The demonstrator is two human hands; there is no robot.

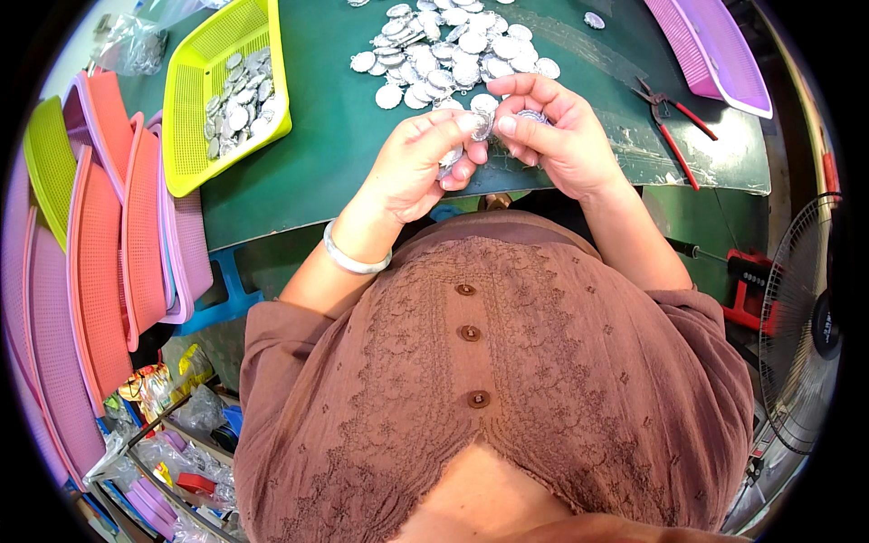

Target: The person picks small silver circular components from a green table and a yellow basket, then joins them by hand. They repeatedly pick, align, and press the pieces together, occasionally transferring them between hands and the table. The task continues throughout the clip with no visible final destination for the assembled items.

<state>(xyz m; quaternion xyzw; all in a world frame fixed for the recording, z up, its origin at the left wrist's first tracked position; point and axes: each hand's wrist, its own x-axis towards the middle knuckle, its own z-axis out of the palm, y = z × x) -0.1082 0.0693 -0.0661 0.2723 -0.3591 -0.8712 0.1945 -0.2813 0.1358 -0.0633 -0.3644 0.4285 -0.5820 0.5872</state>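
At the near edge of the table my two hands meet over some small silver discs with scalloped rims. My left hand (412, 163) is closed, thumb and fingers pinching a scalloped metal disc (483, 105); more discs (449, 161) sit under its curled fingers. My right hand (570, 145) is closed too, its fingertips at the same disc's right side. Another silver disc (534, 116) shows within the right hand's curled fingers. Just beyond them spreads a loose heap of similar discs (434, 59). How the held discs join, if at all, is too small to tell.
A lime-green basket (174, 163) with silver pieces stands left on the green table (312, 172). Red-handled pliers (665, 127) lie right, near a purple basket (715, 54). Stacked coloured baskets (100, 271) crowd the left side; a fan (797, 317) stands at the right.
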